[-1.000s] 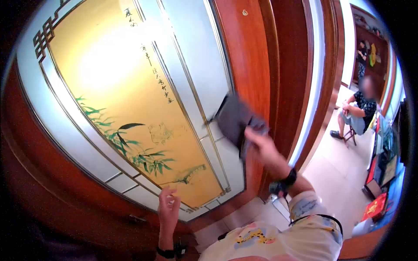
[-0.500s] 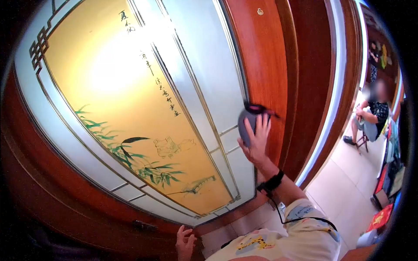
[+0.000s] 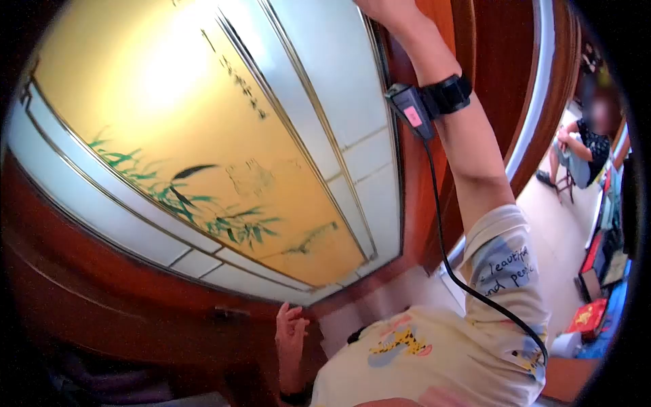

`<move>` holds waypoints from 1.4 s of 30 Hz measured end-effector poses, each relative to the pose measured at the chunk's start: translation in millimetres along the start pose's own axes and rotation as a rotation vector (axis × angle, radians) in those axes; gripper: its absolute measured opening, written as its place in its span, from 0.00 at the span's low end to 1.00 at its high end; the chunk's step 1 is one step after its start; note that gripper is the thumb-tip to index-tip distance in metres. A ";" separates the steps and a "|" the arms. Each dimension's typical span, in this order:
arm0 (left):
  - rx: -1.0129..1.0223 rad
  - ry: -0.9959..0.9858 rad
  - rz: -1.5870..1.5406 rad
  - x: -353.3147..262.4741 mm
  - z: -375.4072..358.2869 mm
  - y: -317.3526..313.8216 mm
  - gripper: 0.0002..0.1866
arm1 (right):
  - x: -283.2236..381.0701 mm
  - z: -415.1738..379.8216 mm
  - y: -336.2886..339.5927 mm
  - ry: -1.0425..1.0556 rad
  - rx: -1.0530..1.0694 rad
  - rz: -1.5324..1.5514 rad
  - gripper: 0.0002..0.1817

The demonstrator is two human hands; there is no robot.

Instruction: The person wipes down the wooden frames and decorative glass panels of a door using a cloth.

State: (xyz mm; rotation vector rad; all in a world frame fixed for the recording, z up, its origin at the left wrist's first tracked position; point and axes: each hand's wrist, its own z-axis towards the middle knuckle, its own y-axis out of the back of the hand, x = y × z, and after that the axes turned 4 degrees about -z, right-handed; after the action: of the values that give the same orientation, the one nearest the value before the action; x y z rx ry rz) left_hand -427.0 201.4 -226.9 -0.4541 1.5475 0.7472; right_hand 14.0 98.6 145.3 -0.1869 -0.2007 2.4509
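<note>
My right hand point(image 3: 388, 8) is raised to the top edge of the view, against the upper right of a glass door panel point(image 3: 352, 64) in a red-brown wooden frame. Its fingers lie outside the picture, so whatever it holds is hidden. On that wrist a black strap point(image 3: 450, 95) carries a small black box point(image 3: 411, 110) with a pink label. Low in the view, my left hand point(image 3: 291, 329) hangs in front of the dark lower wood, fingers loosely bent and apart, with nothing in them.
The panel bears a yellow painting point(image 3: 271, 149) with green bamboo leaves and black writing. A black cable point(image 3: 441, 237) runs from the wrist box down my sleeve. Through the doorway at right, a person point(image 3: 586, 146) sits on a stool, with a red box point(image 3: 587, 317) and other goods nearer.
My right hand has moved up the door to the top edge, taking the grey rounded thing with the dark strap out of sight. My left hand has risen slightly.
</note>
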 end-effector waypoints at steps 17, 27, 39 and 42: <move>0.063 0.042 0.014 10.0 -1.3 -0.1 0.28 | 147.4 -410.6 125.9 -0.199 0.741 0.450 0.37; 0.036 0.020 0.041 -6.9 9.9 -17.2 0.28 | 48.7 -145.2 38.5 -0.046 0.209 0.341 0.42; 0.134 0.061 0.062 8.0 34.6 -62.5 0.29 | 81.7 -424.2 156.8 -0.506 0.750 0.487 0.35; 0.128 0.054 0.047 2.9 35.1 -76.9 0.29 | 70.3 -440.3 193.7 -0.891 0.841 0.654 0.30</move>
State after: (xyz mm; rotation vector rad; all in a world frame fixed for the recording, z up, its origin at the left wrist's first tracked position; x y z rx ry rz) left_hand -349.7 171.6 -244.2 -0.3470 1.6502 0.6719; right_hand -76.8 36.7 -328.3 1.3959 0.6084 2.8202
